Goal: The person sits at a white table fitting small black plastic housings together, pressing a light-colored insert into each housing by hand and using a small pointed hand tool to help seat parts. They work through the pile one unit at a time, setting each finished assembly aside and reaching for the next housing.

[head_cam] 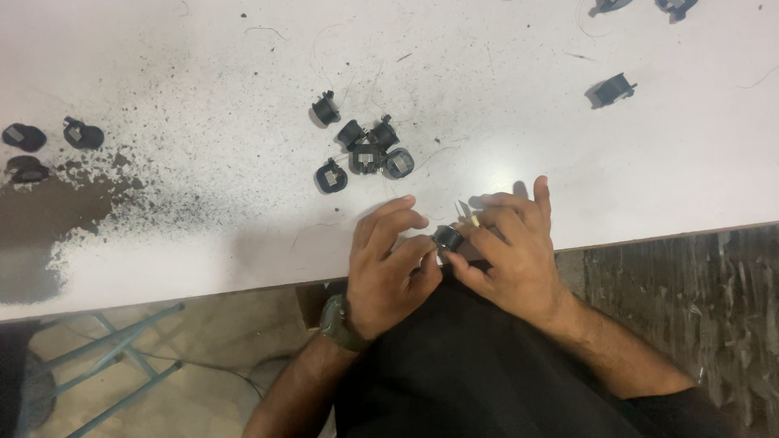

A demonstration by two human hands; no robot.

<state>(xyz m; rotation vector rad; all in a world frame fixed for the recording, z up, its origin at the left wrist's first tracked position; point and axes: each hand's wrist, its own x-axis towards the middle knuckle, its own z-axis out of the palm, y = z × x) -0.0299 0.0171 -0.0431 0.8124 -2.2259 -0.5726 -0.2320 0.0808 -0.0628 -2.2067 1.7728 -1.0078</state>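
**Two hands on one small black part at the table's edge**

From the head view, looking straight down: the person sits close against a white table (568,146), and both hands meet right at its near edge. The left hand (389,272) has its fingers curled inward, thumb and forefinger pinching a small black round part (448,238) from the left. The right hand (511,251) closes on the same part from the other side, and between its fingers it also holds a thin pale tool (468,214) whose tip pokes up just above the part. I cannot tell what kind of tool it is; it is too small. So both hands are clamped, the part caught between them, just over the table's rim and above the person's dark lap. A dark watch (337,322) sits on the left wrist.

Further up the table, well apart from the hands, lies a cluster of similar black parts (365,150), about six of them, some touching each other, some with a grey metal piece showing on top. At the far left three more black parts (49,146) rest near a patch where the white coating has worn away into dark speckles (49,235). To the upper right one black part (610,90) lies alone, and two more are cut off by the top edge.

Below the table at the left, a pale blue metal frame (122,357) stands on the floor.
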